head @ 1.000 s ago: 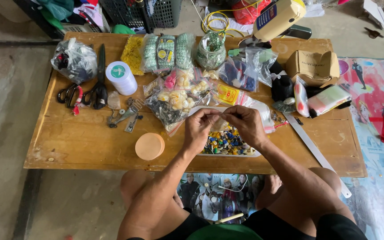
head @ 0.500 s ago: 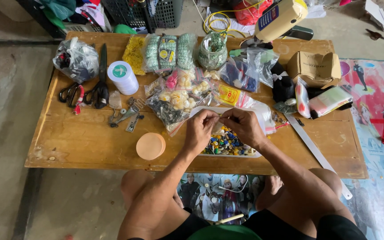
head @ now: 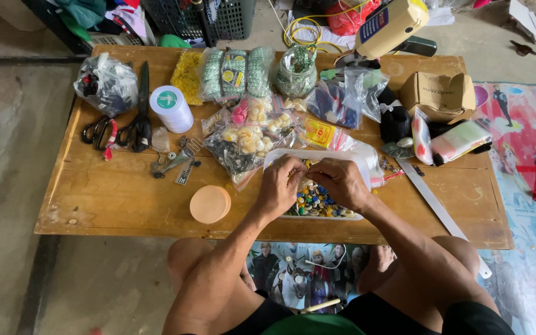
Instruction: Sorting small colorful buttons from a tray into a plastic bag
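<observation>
Head view: my left hand [head: 278, 186] and right hand [head: 341, 181] meet over the white tray of coloured beads [head: 317, 200].
Both sets of fingertips pinch something tiny I cannot make out; next I need a steady, careful hold.

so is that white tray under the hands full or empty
Partly full: the white tray holds a heap of small multicoloured pieces, seen beneath the left hand and right hand, which meet over it.
</observation>
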